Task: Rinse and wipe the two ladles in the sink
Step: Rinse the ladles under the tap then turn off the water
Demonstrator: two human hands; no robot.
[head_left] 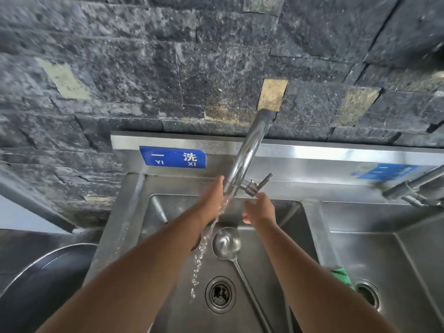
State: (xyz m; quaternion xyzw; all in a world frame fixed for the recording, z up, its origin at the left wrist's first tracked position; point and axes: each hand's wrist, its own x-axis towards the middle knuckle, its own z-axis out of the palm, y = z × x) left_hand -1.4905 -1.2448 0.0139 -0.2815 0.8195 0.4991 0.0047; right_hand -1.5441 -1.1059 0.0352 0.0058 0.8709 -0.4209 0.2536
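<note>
Water is being run from the tap (247, 150) at frame centre, so rinsing is only being started. The left hand (211, 195) is being held straight-fingered at the stream. The right hand (260, 207) is being held curled under the lever (264, 179), its grip unclear. One ladle (227, 242) is lying untouched in the sink (129, 224), and wiping is still being awaited.

A blue label (173, 157) is fixed to the steel backsplash (312, 153) of the sink (269, 260), and on it the white characters "一 洗" are printed, with "YI XI" set beneath them. A second blue label (384, 171) is seen farther right on the same backsplash, but its writing is too blurred to be read.
</note>
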